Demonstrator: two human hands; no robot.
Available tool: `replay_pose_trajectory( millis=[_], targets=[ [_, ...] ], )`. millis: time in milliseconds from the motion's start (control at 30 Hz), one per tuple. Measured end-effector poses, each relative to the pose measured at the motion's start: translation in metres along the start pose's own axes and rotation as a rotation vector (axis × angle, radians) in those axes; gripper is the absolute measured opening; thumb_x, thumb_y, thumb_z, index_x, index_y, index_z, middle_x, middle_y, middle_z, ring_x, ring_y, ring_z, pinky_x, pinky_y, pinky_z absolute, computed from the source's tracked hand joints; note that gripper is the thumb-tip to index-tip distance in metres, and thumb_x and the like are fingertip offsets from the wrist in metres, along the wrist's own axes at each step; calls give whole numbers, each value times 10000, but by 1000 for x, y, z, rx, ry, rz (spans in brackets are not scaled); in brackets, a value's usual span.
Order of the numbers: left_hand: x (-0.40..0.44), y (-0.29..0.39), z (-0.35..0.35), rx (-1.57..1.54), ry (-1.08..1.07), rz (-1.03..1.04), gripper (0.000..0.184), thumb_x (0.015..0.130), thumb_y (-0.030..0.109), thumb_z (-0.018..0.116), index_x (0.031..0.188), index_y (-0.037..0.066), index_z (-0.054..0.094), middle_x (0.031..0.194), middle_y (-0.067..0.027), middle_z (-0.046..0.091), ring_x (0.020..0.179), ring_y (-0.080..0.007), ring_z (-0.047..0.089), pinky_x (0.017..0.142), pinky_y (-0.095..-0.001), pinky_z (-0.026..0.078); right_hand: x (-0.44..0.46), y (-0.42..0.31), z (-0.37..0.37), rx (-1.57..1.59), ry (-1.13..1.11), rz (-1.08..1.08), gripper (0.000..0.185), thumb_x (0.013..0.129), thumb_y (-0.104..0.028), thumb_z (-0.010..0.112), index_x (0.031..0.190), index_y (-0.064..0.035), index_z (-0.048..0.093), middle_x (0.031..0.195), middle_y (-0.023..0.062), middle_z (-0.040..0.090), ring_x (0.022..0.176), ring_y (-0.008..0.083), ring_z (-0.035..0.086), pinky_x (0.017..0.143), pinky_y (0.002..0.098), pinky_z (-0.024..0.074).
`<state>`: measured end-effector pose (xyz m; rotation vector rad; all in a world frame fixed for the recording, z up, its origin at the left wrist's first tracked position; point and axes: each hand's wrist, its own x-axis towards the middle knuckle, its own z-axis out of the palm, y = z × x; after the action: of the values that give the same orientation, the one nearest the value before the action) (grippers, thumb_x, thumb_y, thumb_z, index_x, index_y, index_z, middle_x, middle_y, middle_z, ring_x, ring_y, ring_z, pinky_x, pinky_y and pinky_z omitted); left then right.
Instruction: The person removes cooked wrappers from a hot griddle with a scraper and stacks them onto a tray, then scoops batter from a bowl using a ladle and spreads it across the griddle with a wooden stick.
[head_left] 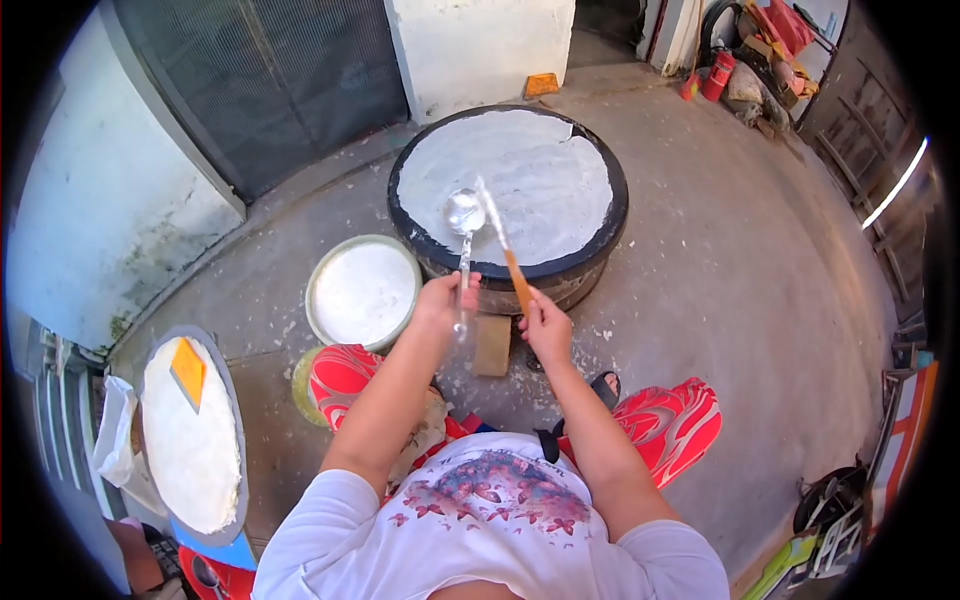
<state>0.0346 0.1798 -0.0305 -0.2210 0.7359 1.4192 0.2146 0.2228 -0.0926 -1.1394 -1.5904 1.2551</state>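
My left hand [445, 302] is closed around the handle of a metal ladle [465, 212], whose shiny bowl hangs over the near left part of a round black griddle [619, 205]. A thin white sheet of batter [540, 185] covers most of the griddle, with a small tear at its far right edge. In my right hand [546, 328] is a narrow wooden spatula [515, 275]; its upper part is coated white and its tip is close beside the ladle's bowl. Left of the griddle stands a basin [312, 300] of white batter [365, 292].
At my left, a round grey board [236, 440] bears a white flat stack [190, 460] with a yellow-orange scraper [188, 370] on it. A brick-like block [491, 346] sits before the griddle. Clutter [765, 65] lies at the back right, and pans [830, 495] at the lower right.
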Motion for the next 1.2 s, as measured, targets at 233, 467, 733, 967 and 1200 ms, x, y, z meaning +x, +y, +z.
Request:
replay_pose_trajectory(
  millis=[233, 467, 733, 967, 1200],
  targets=[
    [-54, 33, 11, -613, -579, -290, 328, 897, 108, 344, 1153, -94, 368, 669, -35, 442, 494, -92, 411, 422, -212, 382, 28, 46, -20, -222, 475, -248, 288, 881, -224, 422, 1122, -114, 536, 740, 171, 614, 671, 267, 606, 577, 363, 466],
    [-110, 92, -17, -434, -562, -31, 363, 895, 86, 333, 1198, -112, 315, 692, -42, 439, 498, -85, 419, 407, -209, 375, -36, 10, 34, -169, -535, -101, 346, 857, -319, 437, 1090, -89, 549, 995, 175, 586, 927, 288, 571, 807, 348, 431],
    [-126, 141, -132, -202, 89, 135, 301, 903, 133, 329, 1075, -102, 401, 691, -40, 450, 487, -74, 412, 394, -184, 365, -50, 79, -28, -317, -176, -70, 336, 826, -224, 517, 1136, -95, 527, 873, 135, 622, 763, 194, 606, 671, 296, 462],
    [-57, 130, -260, -41, 303, 205, 507, 901, 333, 308, 1111, -125, 366, 1095, -262, 498, 826, -300, 558, 771, -429, 468, -39, 14, -36, -167, -378, 20, 451, 803, -74, 540, 1239, -116, 433, 971, 65, 587, 783, 135, 572, 665, 240, 452],
    [-44, 138, -292, 560, 868, 455, 415, 849, 333, 397, 1040, -22, 492, 849, -93, 537, 749, -213, 496, 745, -392, 420, -29, -44, -59, 493, -340, 429, 651, 763, 76, 491, 1334, -103, 235, 1098, 117, 521, 660, 149, 573, 537, 254, 487]
  ],
)
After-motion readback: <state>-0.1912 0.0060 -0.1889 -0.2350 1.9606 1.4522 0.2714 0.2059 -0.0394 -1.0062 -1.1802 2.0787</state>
